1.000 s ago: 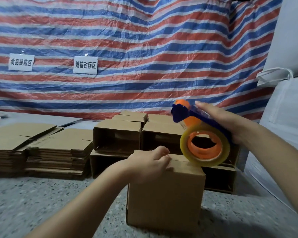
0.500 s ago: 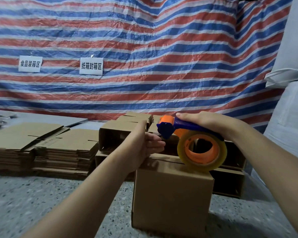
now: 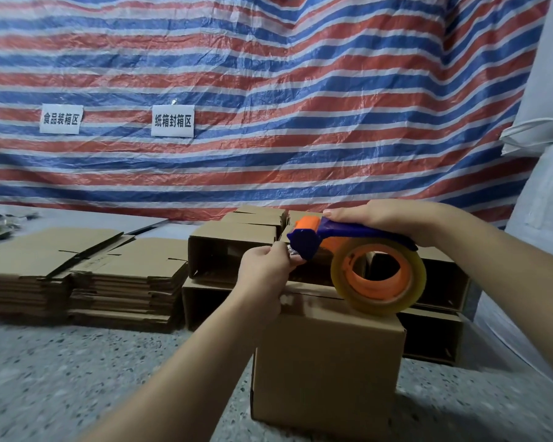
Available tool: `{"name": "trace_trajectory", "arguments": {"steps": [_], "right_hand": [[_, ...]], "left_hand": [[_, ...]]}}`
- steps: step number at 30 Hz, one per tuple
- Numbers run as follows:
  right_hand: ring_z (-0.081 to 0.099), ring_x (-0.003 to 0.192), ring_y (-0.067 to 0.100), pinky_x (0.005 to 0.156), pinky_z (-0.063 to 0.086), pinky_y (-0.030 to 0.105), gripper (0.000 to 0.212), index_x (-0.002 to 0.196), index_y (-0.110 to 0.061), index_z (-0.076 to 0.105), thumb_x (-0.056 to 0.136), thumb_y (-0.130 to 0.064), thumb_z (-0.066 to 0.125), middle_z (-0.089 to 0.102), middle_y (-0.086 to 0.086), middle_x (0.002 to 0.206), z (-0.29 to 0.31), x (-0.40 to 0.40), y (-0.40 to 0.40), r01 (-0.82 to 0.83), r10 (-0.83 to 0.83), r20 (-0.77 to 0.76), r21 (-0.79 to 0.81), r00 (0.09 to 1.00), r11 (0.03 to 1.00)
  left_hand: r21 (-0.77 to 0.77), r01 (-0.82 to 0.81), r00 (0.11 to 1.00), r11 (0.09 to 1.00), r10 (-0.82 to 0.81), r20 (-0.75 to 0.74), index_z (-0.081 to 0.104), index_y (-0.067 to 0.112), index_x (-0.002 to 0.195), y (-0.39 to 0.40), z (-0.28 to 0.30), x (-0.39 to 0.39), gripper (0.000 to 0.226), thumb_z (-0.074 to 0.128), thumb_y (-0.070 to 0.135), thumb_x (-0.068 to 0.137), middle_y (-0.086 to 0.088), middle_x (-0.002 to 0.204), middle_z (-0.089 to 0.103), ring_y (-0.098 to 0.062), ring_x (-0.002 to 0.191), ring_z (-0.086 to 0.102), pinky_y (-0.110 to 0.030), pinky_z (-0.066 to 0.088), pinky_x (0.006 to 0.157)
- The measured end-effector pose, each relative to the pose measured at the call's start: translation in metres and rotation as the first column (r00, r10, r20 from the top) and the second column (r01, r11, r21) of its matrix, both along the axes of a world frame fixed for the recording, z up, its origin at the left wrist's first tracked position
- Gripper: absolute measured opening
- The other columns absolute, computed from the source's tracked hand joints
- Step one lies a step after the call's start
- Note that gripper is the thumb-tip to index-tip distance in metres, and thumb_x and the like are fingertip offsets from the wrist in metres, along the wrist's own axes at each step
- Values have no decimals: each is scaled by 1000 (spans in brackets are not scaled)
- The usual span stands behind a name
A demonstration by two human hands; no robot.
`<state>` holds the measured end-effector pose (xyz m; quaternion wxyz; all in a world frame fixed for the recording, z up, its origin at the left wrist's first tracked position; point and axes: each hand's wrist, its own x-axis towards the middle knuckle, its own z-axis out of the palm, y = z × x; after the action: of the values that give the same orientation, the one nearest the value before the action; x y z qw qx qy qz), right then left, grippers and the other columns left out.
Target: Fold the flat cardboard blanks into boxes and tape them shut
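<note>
While the left hand (image 3: 265, 269) pinches the tape end at the blue-and-orange tape dispenser (image 3: 358, 250) the right hand (image 3: 393, 220) clasps, the brown cardboard box (image 3: 326, 362) stands unheld on the speckled floor (image 3: 77, 378); tape may stick crooked.

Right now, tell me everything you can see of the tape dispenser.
The tape dispenser has a dark blue plastic handle and head, an orange cap at the front and an orange hub carrying a roll of clear yellowish tape. It lies roughly level, head pointing left, with the roll at the top edge of the closed cardboard box. The right hand grips the handle from above. The left hand pinches at the head, seemingly the tape end, which is too small to confirm.
</note>
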<state>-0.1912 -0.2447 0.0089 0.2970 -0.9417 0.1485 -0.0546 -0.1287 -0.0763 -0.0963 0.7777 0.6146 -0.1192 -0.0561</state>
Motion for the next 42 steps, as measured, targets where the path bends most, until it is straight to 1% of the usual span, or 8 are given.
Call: {"name": "trace_trajectory", "arguments": {"steps": [3, 9, 11, 14, 17, 23, 36, 42], "right_hand": [[74, 61, 13, 46, 50, 16, 66, 107, -29, 62, 64, -80, 59, 78, 2, 78, 2, 5, -1, -32, 32, -54, 5, 998, 999], [76, 68, 19, 58, 56, 26, 76, 103, -24, 66, 55, -83, 64, 78, 6, 82, 5, 5, -10, 26, -32, -127, -44, 991, 999], [76, 69, 19, 64, 55, 28, 83, 105, -23, 65, 50, -86, 64, 78, 4, 80, 3, 9, -8, 44, -56, -124, -100, 991, 994], [75, 63, 13, 51, 52, 21, 66, 101, -26, 63, 67, -82, 61, 77, -1, 73, 5, 12, 0, 28, -48, -141, -143, 989, 989], [74, 59, 13, 44, 50, 17, 55, 101, -23, 64, 80, -74, 63, 77, 0, 73, 5, 13, 6, 17, -33, -149, -110, 988, 994], [73, 62, 11, 49, 53, 17, 58, 103, -24, 68, 79, -76, 62, 78, -1, 78, 4, 22, 14, -40, 5, -195, -174, 981, 984], [71, 57, 10, 52, 53, 21, 49, 98, -22, 68, 84, -69, 64, 76, -3, 70, 3, 36, 27, -78, 4, -258, -277, 966, 958], [71, 55, 9, 47, 51, 18, 38, 96, -27, 64, 89, -65, 62, 75, -4, 67, 4, 34, 27, -111, 42, -272, -242, 961, 964]], "left_hand": [[-72, -96, 991, 993, 88, -106, 66, 10, 81, 2, 2, -1, 32, 41, 19, 98, -1, 70, 75, -20, 89, 70, -30, 46, 65], [-313, -153, 936, 937, 36, -349, 50, 2, 87, 6, 8, 7, 24, 36, 16, 102, -14, 90, 71, -21, 85, 71, -45, 54, 93], [-278, -122, 944, 953, 24, -330, 54, 2, 89, 11, 7, 8, 24, 38, 14, 101, -14, 86, 71, -23, 88, 70, -42, 55, 90], [53, -137, 988, 989, 140, -70, 62, -1, 95, 28, -1, 18, 25, 43, 16, 96, -15, 89, 70, -27, 83, 63, -45, 55, 84], [270, -159, 986, 950, 137, 99, 66, 5, 80, 49, -14, 20, 24, 51, 19, 92, -10, 79, 63, -22, 75, 58, -38, 53, 71], [349, -197, 971, 916, 132, 201, 75, 8, 83, 61, -34, 23, 42, 62, 47, 90, -5, 68, 63, -13, 61, 55, -26, 39, 55], [320, -40, 995, 947, 67, -76, 67, 9, 80, 58, -68, 30, 33, 67, 41, 88, -1, 58, 49, -15, 55, 42, -27, 35, 54], [217, 107, 972, 970, -56, -230, 65, 13, 81, 47, -77, 23, 36, 67, 49, 86, 8, 46, 50, -7, 45, 39, -20, 32, 42]]}}
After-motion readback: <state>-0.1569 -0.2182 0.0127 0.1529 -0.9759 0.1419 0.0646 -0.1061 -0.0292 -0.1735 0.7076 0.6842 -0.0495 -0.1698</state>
